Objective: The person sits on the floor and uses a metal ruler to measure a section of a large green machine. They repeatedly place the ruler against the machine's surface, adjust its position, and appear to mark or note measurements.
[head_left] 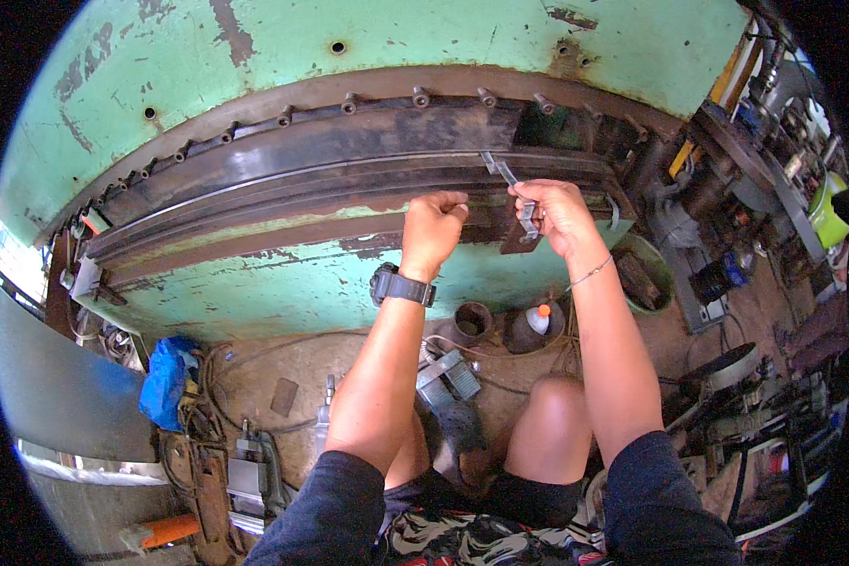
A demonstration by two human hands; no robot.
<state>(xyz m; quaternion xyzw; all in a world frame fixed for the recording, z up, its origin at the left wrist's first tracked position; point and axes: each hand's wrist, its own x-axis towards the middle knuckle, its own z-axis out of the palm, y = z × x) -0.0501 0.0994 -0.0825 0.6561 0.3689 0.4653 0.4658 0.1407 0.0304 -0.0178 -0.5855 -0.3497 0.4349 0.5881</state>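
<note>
A bent strip of bare metal [507, 174] with several angled folds is pinched between the thumb and fingers of my right hand [558, 209]. Its upper end reaches the long dark die rail [349, 175] of a green press brake; its lower end hangs below my fingers. To the left, my left hand [430, 232] is closed, fingers curled in, in front of the machine's bed [330, 274]. What it holds, if anything, is hidden. Above the rail, the dark upper blade [302, 141] runs across under a row of bolts [349, 104].
Below the bed are a grey foot pedal [448, 379], a rusty round can [472, 321] and an orange-capped bottle [539, 319]. Cables, a blue bag [168, 382] and metal tools lie at left. A bucket [646, 274] and cluttered machinery stand at right.
</note>
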